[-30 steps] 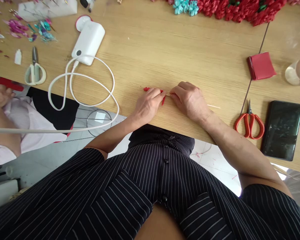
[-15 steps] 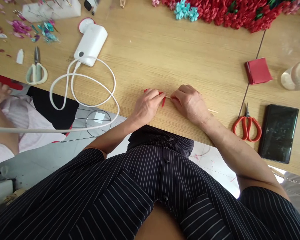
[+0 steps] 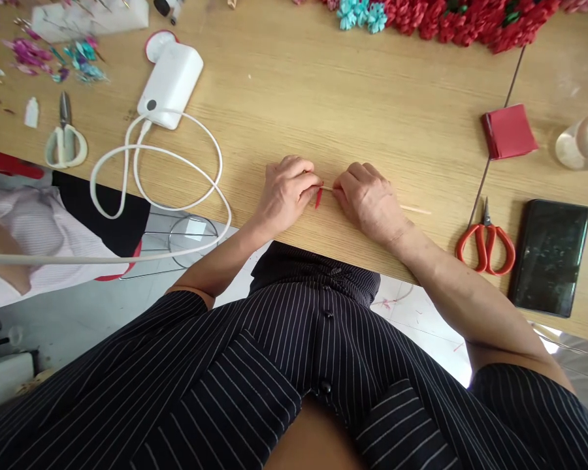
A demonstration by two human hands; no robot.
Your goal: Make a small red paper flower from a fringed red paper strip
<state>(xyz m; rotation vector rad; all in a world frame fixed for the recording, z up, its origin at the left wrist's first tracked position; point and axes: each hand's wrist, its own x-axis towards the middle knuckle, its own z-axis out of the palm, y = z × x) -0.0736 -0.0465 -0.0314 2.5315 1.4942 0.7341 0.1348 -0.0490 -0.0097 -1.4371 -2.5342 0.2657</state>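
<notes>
A thin wooden stick runs under my right hand, which is closed around it, and its tail sticks out past the wrist side. The stick's other end reaches the fingertips of my left hand. There my left fingers pinch a narrow red strip against the stick's tip; a short piece of the strip hangs below the fingers. What lies deeper inside my left hand is hidden. Both hands are close together above the table's near edge.
Red-handled scissors, a black phone, a stack of red squares and a glass lie to the right. At left are a white power bank with its cable and white-handled scissors. Red flowers line the back.
My left hand has turned and shifted slightly up, and the red bit formerly showing above its fingers is out of sight. More of the stick shows beyond my right hand.
</notes>
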